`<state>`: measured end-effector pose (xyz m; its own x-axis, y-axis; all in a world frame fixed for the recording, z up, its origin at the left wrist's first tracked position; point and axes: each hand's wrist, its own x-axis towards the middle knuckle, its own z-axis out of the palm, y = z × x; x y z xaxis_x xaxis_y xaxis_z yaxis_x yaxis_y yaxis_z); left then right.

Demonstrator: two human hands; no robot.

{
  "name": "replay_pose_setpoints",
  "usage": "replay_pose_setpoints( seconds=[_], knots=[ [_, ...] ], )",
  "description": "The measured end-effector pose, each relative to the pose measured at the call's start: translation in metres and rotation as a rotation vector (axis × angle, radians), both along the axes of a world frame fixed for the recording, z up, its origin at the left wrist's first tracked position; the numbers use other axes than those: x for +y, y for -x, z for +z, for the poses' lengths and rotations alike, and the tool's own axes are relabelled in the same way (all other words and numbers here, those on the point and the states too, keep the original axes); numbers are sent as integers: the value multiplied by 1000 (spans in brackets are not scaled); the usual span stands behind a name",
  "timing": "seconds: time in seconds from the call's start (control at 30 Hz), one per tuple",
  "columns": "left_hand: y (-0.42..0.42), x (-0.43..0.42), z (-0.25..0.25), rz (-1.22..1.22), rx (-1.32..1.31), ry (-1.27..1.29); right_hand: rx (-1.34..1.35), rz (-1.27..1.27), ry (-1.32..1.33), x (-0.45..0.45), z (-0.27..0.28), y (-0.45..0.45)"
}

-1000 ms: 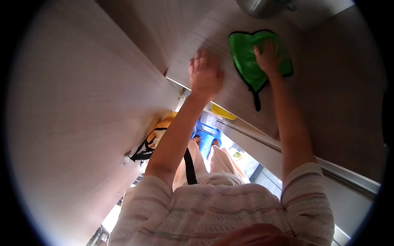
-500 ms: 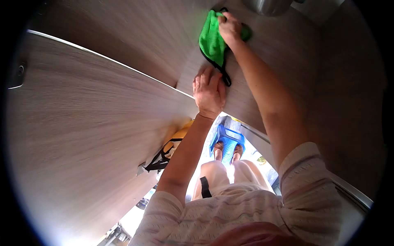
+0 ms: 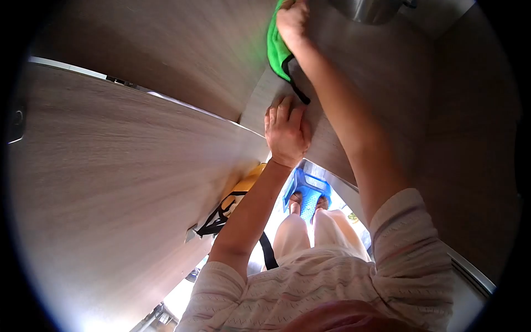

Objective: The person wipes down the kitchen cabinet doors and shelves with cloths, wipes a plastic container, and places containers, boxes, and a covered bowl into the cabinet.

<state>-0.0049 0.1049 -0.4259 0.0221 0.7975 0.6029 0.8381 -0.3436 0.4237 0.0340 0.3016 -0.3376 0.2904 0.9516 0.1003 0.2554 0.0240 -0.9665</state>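
Observation:
A green cloth (image 3: 275, 47) with black edging lies against the wood-grain shelf (image 3: 365, 83) at the top of the view. My right hand (image 3: 293, 23) is closed on it and presses it to the surface, deep inside the cupboard. Part of the cloth is hidden under the hand or cut off by the frame's top edge. Its black-edged corner trails back toward my left hand (image 3: 287, 133). That hand rests on the shelf near its front edge, holding nothing, with the fingers laid out on the board.
A metal pot (image 3: 368, 10) stands on the shelf at the upper right. To the left is a large wood-grain door (image 3: 127, 182). Below, my feet are on a blue plastic stool (image 3: 311, 191). A yellow and black bag (image 3: 238, 193) is beside my left forearm.
My right hand has moved the cloth farther in and slightly left, so its top now leaves the frame. My left hand stays on the shelf edge; the view has shifted slightly.

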Motion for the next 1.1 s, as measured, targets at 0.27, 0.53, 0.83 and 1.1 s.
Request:
replay_pose_setpoints(
  seconds=[0.27,0.53,0.83,1.1],
  knots=[
    [3,-1,-10,10,1,102,172,-71,-461,-20,-19,49],
    [2,-2,-3,0,10,61,-49,-109,-339,-38,-41,35],
    [9,-7,-19,-41,-124,222,63,-9,-541,-91,-5,73],
    [3,-2,-26,-1,104,45,46,142,-1081,-140,57,87]
  ],
)
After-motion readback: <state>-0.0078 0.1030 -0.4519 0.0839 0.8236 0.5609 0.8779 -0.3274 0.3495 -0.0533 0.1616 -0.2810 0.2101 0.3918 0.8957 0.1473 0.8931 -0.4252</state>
